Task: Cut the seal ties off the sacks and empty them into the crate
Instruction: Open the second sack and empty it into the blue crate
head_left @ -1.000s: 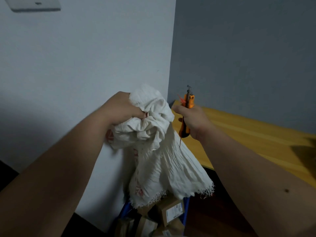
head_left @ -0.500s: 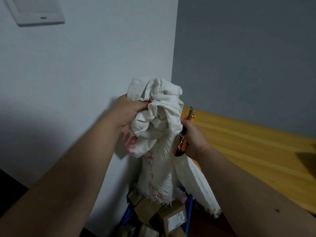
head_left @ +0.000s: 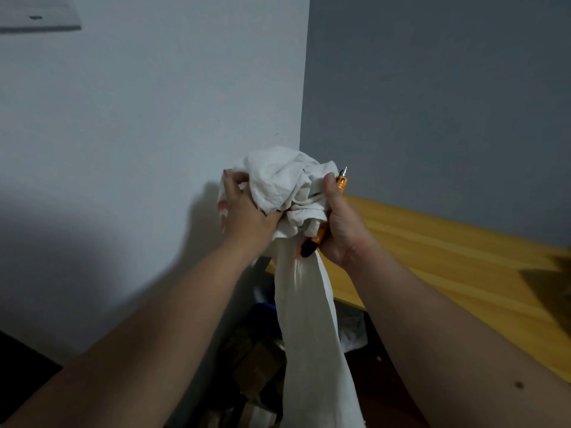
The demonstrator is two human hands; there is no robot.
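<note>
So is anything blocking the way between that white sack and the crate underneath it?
Nothing visible does. Both hands grip the bunched white sack, the right hand also holding an orange cutter. The sack's loose end hangs straight down over the blue crate, where brown boxes already lie.

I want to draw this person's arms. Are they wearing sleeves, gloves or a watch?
No sleeves show: both forearms are bare right down to the picture's edge. The left hand and right hand have no gloves, and no watch, ring or bracelet shows. One small dark spot sits on the right forearm.
</note>
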